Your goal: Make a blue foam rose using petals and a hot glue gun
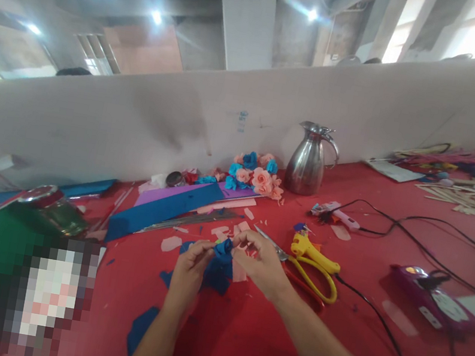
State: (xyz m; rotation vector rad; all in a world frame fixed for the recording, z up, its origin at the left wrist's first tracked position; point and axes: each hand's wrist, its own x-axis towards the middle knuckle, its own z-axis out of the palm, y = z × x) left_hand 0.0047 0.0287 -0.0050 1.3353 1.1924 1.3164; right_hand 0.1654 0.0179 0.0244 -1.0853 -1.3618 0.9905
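Note:
My left hand [189, 269] and my right hand [260, 261] meet over the red table [238, 336], both pinched on a small blue paper flower piece [222, 248]. More blue paper [218, 273] hangs below it between my hands. Yellow-handled scissors [312, 263] lie just right of my right hand. A blue paper scrap [141, 327] lies near my left forearm.
Finished pink and blue paper flowers [253, 176] sit by the white partition [138, 119], next to a steel jug [308, 161]. Blue and purple paper sheets [169, 203] lie left of them. A glue gun [335, 214], black cables [413, 244], a purple device [432, 292] and a jar [52, 211] surround.

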